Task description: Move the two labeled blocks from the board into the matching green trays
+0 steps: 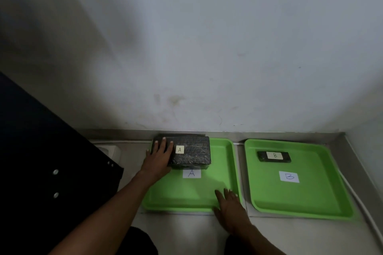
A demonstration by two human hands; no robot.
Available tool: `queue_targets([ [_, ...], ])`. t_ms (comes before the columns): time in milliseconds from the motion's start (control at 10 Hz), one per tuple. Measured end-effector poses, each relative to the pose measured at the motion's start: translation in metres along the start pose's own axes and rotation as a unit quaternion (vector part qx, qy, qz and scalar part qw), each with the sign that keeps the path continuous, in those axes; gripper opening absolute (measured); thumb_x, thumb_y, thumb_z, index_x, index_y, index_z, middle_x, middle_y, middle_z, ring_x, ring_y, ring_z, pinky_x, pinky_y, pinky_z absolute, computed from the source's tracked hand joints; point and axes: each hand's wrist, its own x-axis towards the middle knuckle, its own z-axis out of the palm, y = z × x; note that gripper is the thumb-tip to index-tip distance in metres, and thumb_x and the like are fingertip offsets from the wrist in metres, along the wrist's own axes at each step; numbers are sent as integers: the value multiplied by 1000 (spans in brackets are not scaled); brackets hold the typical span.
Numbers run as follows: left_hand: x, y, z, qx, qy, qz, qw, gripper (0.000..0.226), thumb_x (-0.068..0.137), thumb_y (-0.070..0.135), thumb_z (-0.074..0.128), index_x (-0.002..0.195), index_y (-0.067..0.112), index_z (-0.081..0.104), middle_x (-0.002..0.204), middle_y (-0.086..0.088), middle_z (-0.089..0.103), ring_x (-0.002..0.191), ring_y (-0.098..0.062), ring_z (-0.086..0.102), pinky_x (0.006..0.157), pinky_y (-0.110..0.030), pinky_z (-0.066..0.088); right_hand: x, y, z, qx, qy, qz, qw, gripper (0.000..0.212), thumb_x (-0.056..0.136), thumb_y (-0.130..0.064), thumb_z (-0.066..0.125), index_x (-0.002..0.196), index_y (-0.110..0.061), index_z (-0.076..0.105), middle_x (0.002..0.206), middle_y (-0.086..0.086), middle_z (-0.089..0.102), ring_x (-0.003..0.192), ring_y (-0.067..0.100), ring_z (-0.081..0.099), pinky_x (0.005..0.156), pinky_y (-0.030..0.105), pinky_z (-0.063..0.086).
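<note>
- left hand lies flat, fingers spread, on block a, which sits at the far left of tray a; no closed grasp shows
- right hand rests open on tray a's near right corner, holding nothing
- block b lies in tray b, near its far edge

block A in left tray, block B in right tray, trays side by side

Block A, dark and wrapped, sits flat in your tray A's far-left corner; slim block B lies in tray B.
</note>
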Motion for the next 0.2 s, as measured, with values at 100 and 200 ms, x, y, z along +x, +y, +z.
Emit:
queue_targets([
  [100,-21,9,-13,-18,6,2,1000,85,94,29,60,159,17,6,168,-10,-6,154,-38,-1,120,-60,20,-7,-11,-29,-13,32,1,999,62,102,-36,42,154,-16,15,160,23,18,149,37,13,123,46,14],
  [200,-39,21,-31,2,30,31,999,77,97,33,57,158,15,14,168,-11,1,154,-38,4,120,-58,22,-12,-23,-63,-15,77,-8,997,61,103,-37,42,153,-13,17,159,24,20,148,37,15,122,47,17],
])
